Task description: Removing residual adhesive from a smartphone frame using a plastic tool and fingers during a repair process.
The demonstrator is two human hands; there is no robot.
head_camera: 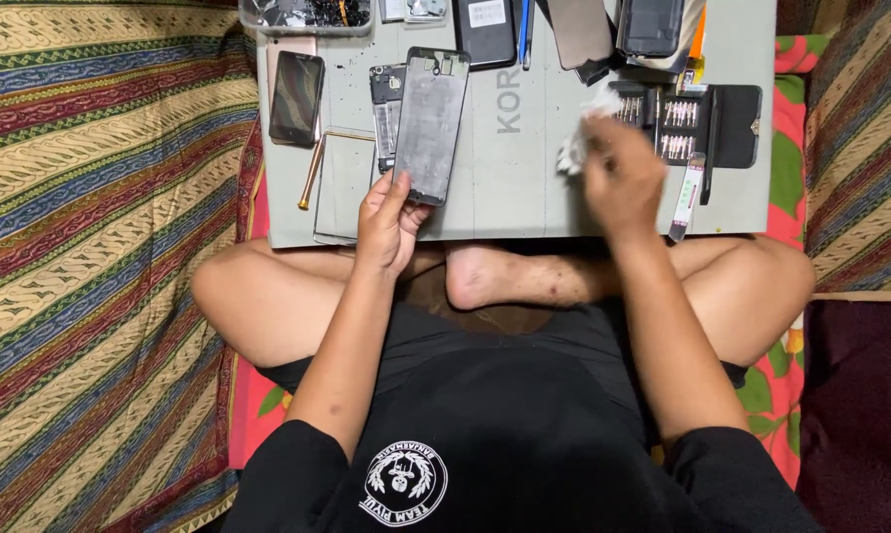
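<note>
While the person sat cross-legged on a striped patterned cloth [90, 197], a low grey table [515, 188] stood across the knees, close enough for both arms to reach it without leaning. On it, at the far edge, lay several dark phones [485, 30] and a clear tray of small parts [307, 14], all cut off by the frame, so their full shapes could not be made out. To the right, an open black case of screwdriver bits [697, 123] lay within easy reach of the right hand [618, 178]. Left of centre lay a rose-coloured phone [296, 94] with its dark screen up, and a thin copper-coloured rod [312, 173] lay just beside it.

The left hand [386, 222] gripped the near end of a bare phone frame [431, 123], tilting its flat grey face up towards the camera, seemingly to keep it steady and in view. It partly covered an opened phone body [386, 114] behind it. The right hand was closed around a crumpled white wipe [582, 128], held above the table right of the frame; motion blur hid the fingers.
</note>
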